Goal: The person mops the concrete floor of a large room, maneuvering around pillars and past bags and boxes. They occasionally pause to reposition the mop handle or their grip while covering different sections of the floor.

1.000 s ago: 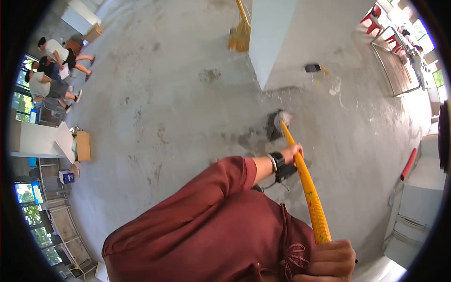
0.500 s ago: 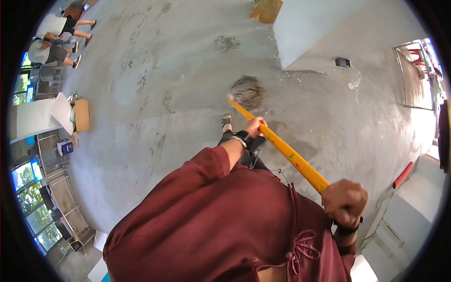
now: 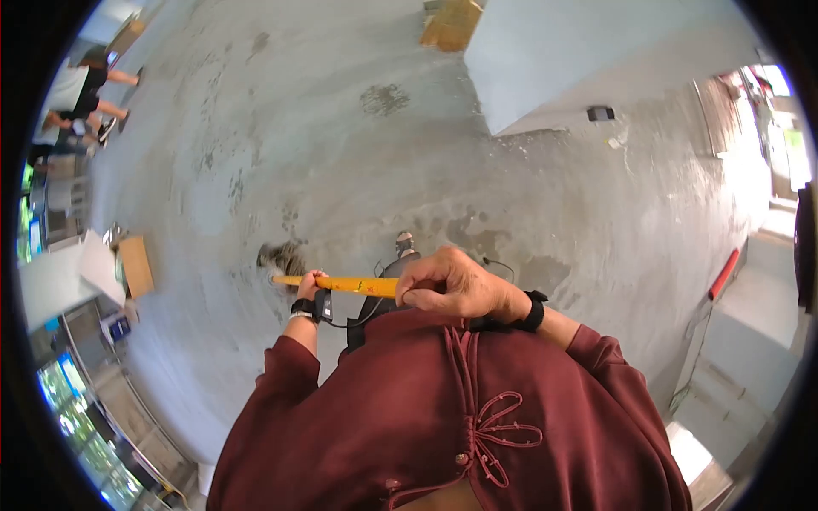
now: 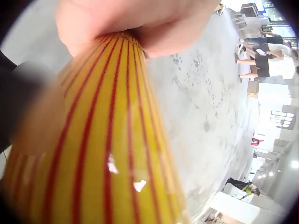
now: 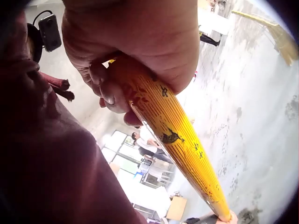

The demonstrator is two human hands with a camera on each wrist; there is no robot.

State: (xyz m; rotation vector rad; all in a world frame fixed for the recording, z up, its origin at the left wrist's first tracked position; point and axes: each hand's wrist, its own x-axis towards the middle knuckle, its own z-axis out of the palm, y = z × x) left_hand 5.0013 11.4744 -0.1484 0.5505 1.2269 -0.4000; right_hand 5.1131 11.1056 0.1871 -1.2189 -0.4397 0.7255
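A mop with a yellow handle [image 3: 362, 285] lies nearly crosswise before my body. Its dark grey strand head [image 3: 285, 255] is on the concrete floor to the left. Low on the handle, my left hand [image 3: 312, 284] wraps its fingers around the shaft. My right hand [image 3: 453, 284] grips the handle's upper end, in front of the maroon shirt. Up close in the left wrist view, the handle [image 4: 110, 130] shows red lengthwise stripes. In the right wrist view, curled fingers [image 5: 112, 93] enclose the top of the handle, which has dark printed marks.
Damp patches [image 3: 545, 272] mark the floor near my sandalled foot [image 3: 404, 244]. A pillar [image 3: 545, 68] stands ahead, with a broom [image 3: 452, 25] beside it. An open cardboard box [image 3: 135, 266] is at left, people [image 3: 85, 89] sit farther back, and a red tube [image 3: 723, 274] lies right.
The mop head has swept from ahead of me over to the left, turning the handle crosswise. Both hands have moved left with it, still gripping the handle.
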